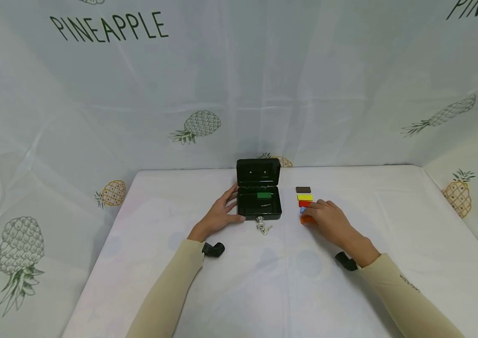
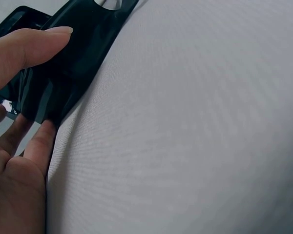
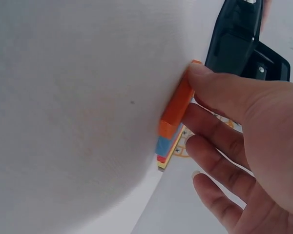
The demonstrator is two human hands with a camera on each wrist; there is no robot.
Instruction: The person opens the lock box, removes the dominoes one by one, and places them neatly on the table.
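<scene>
A black metal cash box [image 1: 259, 206] stands with its lid raised, and a green block [image 1: 264, 195] lies inside it. Keys [image 1: 262, 228] hang from the lock at its front. My left hand [image 1: 219, 216] rests on the box's left side, fingers spread along the wall and thumb [image 2: 49, 44] against the front near the corner. My right hand [image 1: 327, 222] pinches an orange block [image 3: 177, 107] between thumb and index finger, at the near end of a row of blocks. Beyond it lie a blue block [image 3: 165, 145], a red block [image 1: 304, 204], a yellow block [image 1: 305, 197] and a dark brown block [image 1: 303, 189].
White cloth covers the table [image 1: 264, 291]. Behind it hangs a pale curtain [image 1: 327, 84] printed with pineapples, near the raised lid. A dark wrist camera [image 1: 214, 249] sits on the left wrist and another camera [image 1: 346, 261] on the right.
</scene>
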